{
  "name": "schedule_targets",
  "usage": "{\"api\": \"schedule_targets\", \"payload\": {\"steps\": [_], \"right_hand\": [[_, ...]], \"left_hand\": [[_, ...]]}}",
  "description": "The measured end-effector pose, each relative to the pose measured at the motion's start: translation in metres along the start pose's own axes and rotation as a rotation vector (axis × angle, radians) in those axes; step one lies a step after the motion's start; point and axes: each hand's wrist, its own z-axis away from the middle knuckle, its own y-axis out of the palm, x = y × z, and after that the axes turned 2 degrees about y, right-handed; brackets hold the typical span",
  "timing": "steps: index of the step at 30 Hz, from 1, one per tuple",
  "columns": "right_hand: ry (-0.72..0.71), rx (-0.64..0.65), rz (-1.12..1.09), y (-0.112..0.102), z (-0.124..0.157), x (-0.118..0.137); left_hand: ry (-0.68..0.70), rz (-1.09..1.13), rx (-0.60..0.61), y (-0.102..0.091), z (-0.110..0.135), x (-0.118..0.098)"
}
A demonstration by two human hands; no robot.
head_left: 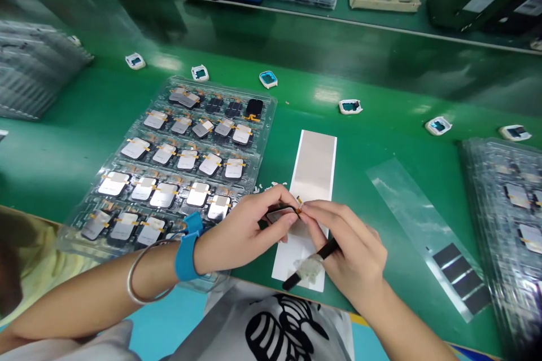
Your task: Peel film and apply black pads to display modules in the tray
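My left hand (271, 217), with a blue wrist strap (189, 248), grips a small watch screen (277, 214) by its edges, fingers closed round it. Fingertips of my right hand (347, 237) pinch at the orange flex cable (298, 208) on the screen's right end. The same hand holds a black stick (328, 248) wrapped with pale, crumpled tape (310, 267), slanting down to the left from the palm. Both hands are over a long white sheet with a beige strip (314, 163). What exactly the right fingertips hold is partly hidden.
A clear tray (265, 141) of watch screens lies left; stacked trays stand at the far left (34, 73) and right (486, 203). White watch cases (268, 79) line the back. A clear film strip with black patches (453, 259) lies right. A shelf (258, 8) runs behind.
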Motion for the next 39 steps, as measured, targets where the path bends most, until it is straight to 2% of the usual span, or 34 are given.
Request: {"api": "schedule_targets", "payload": {"steps": [9,11,13,16,18,20,23,27,31,34,39], "right_hand": [[-0.011,0.07,0.045,0.007,0.003,0.001],[0.025,0.077,0.015,0.005,-0.003,0.0],[0.134,0.11,-0.068,0.002,-0.012,-0.003],[0.352,0.245,-0.249,0.0,-0.03,-0.013],[0.417,0.328,-0.327,0.004,-0.042,-0.021],[0.429,0.372,-0.349,0.011,-0.052,-0.027],[0.422,0.431,-0.345,0.021,-0.059,-0.029],[0.418,0.495,-0.323,0.029,-0.062,-0.029],[0.431,0.487,-0.316,0.034,-0.064,-0.031],[0.468,0.43,-0.366,0.032,-0.062,-0.031],[0.595,0.305,-0.558,0.011,-0.049,-0.02]], "left_hand": [[0.051,-0.133,-0.073,0.0,0.002,0.002],[0.061,-0.141,-0.08,0.0,0.002,0.002],[0.06,-0.153,-0.082,-0.001,0.001,0.001],[0.051,-0.174,-0.003,-0.003,0.001,0.0],[0.087,-0.21,0.093,-0.002,0.002,0.0],[0.156,-0.266,0.169,0.0,0.004,0.0],[0.234,-0.323,0.211,0.004,0.005,0.002],[0.199,-0.291,0.216,0.007,0.005,0.004],[0.154,-0.213,0.217,0.005,0.006,0.001],[0.131,-0.118,0.162,0.004,0.006,-0.001],[0.095,0.161,-0.063,0.003,0.003,0.001]]}}
